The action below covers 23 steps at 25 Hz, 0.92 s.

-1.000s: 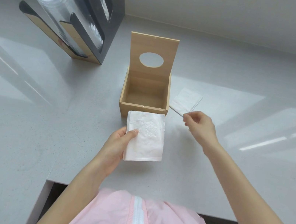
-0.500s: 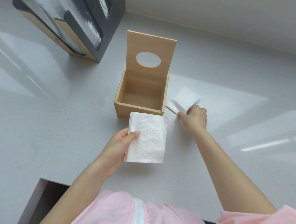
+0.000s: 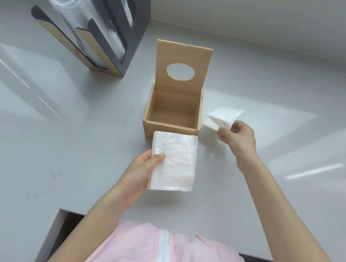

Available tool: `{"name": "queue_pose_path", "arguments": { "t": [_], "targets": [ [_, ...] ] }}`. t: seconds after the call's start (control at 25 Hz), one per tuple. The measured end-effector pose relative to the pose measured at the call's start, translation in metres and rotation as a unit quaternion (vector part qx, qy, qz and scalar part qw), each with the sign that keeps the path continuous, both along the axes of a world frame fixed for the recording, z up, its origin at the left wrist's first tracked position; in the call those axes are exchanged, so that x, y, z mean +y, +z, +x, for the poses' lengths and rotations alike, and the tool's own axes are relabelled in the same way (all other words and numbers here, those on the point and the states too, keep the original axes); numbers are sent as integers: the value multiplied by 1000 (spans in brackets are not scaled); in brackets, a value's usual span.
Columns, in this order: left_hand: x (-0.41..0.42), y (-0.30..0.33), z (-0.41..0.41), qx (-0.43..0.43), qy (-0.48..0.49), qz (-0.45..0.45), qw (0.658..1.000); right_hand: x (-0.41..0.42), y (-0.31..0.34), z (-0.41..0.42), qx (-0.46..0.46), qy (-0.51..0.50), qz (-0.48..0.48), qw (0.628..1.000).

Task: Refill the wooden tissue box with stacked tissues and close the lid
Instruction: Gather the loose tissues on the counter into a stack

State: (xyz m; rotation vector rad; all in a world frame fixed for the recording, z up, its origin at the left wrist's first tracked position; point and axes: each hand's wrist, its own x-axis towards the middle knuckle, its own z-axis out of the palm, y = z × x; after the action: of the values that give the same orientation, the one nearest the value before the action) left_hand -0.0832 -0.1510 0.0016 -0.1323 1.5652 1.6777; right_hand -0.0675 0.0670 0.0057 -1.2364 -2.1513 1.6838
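Right now the wooden tissue box [image 3: 172, 117] sits on the grey counter [image 3: 50, 156], with its lid [image 3: 182, 64] swung up and standing upright at the far side, the oval hole in it plain to see. The inside of the box shows bare wood, nothing in it.

The left hand [image 3: 140, 175] grasps a stack of folded tissues [image 3: 174, 161] by its left edge, thumb pressed on top and fingers underneath, holding it flat just in front of the near wall of the box. The stack's far edge overlaps that wall in the view.

To the right of the box, the right hand [image 3: 237, 137] pinches a single tissue [image 3: 222, 119] between thumb and fingertips; the sheet is lifted and curls up and away toward the box's right wall. Whether its far end touches the counter, I cannot tell.

Off at the far left stands a black organizer rack [image 3: 119, 31], with a sleeve of clear plastic cups [image 3: 73, 8] leaning in it. The person wears a pink zip-up top [image 3: 147, 260].
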Motion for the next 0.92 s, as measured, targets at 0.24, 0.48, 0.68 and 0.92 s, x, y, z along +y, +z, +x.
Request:
{"name": "queue_pose_path", "arguments": {
  "t": [0.24, 0.48, 0.68, 0.92],
  "targets": [
    [-11, -2, 1, 3, 9, -14, 1000, -41, 48, 33, 178, 62, -88, 978],
    [-8, -2, 2, -2, 0, -1, 1000, -76, 44, 59, 142, 189, -153, 960],
    [-9, -3, 3, -8, 13, 15, 1000, -93, 12, 69, 43, 213, -164, 962],
    [-11, -5, 3, -34, 24, 40, 998, -102, 6, 69, 3, 230, -132, 964]
  ]
}}
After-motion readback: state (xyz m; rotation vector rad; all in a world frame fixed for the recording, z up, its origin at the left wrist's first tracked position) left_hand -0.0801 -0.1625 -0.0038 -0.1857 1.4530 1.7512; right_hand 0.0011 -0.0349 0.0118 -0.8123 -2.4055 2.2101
